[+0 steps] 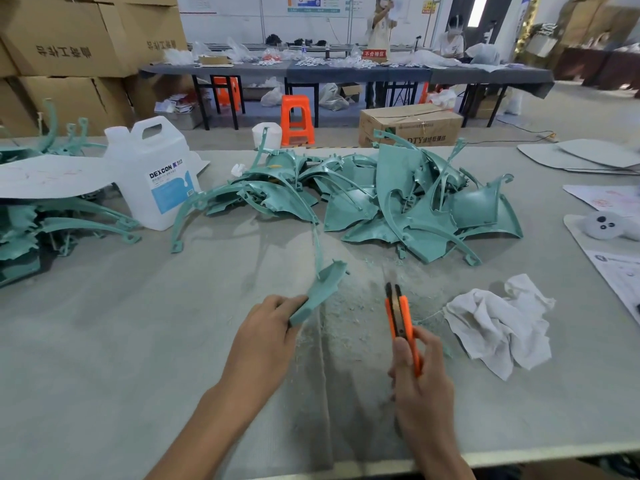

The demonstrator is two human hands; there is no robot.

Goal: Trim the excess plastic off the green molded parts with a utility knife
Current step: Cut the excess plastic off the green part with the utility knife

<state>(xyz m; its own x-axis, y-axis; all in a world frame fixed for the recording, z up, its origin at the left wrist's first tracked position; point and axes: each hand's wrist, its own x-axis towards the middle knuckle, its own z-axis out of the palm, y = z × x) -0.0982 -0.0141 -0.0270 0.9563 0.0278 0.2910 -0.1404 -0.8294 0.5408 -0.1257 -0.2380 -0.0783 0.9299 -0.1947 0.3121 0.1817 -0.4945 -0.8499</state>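
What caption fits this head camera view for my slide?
Left hand holds a green molded part; right hand grips an orange utility knife.

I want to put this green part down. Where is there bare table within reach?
Widest bare table: left of the left hand, bordered by the jug and the left stack. A smaller patch runs below the rag to the near edge. Crowded: the green pile ahead, shavings between that hand and the rag, papers far right.
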